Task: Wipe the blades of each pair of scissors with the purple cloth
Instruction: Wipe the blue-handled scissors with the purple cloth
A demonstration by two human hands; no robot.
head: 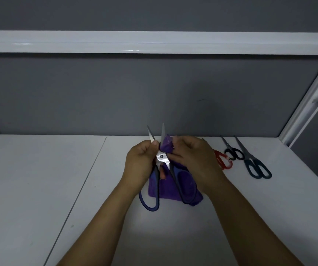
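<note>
Large blue-and-black handled scissors (162,160) are held above the white table, blades spread and pointing away from me. My left hand (141,166) grips them around the pivot and the left blade. My right hand (190,160) pinches the purple cloth (166,145) around the right blade. The rest of the cloth hangs down behind the handles to the table.
Three more pairs lie on the table at the right: red-handled scissors (222,160), partly hidden by my right hand, small black-handled scissors (234,153), and teal-handled scissors (258,167). A grey partition wall stands behind, and a white frame post (308,104) rises at the right.
</note>
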